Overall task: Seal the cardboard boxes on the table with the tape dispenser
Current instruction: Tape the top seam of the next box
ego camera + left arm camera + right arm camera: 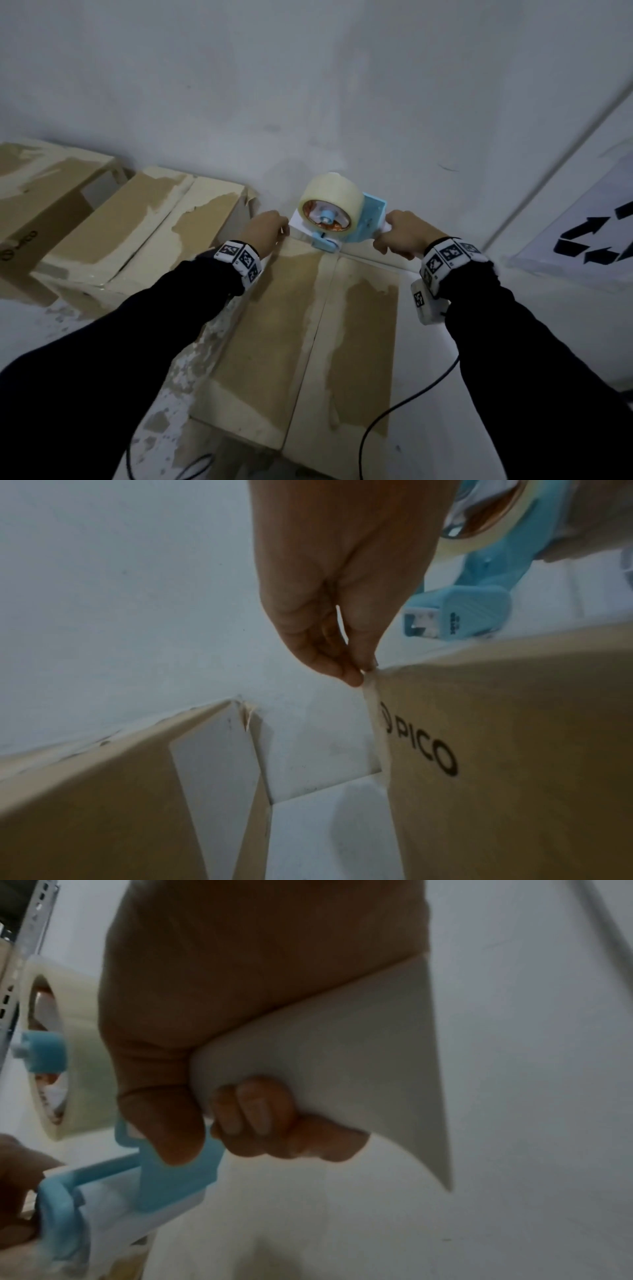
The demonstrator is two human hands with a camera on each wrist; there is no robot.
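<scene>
A brown cardboard box (pixel 274 329) lies in front of me with its top flaps closed and a strip of tape along the middle seam. The blue tape dispenser (pixel 346 219), carrying a roll of clear tape (pixel 329 205), sits at the far end of that seam. My right hand (pixel 394 240) grips its white handle (pixel 325 1056), thumb on the blue frame (pixel 178 1177). My left hand (pixel 279 229) is at the box's far left corner. In the left wrist view the left hand (pixel 361 673) pinches that corner of the box (pixel 496 737), which is printed "PICO".
Two more worn cardboard boxes (pixel 144 222) (pixel 44 198) stand to the left, close to the white wall (pixel 308 85). A sheet with a black recycling symbol (pixel 589 236) is at the right. A black cable (pixel 394 411) trails beside the box near my right arm.
</scene>
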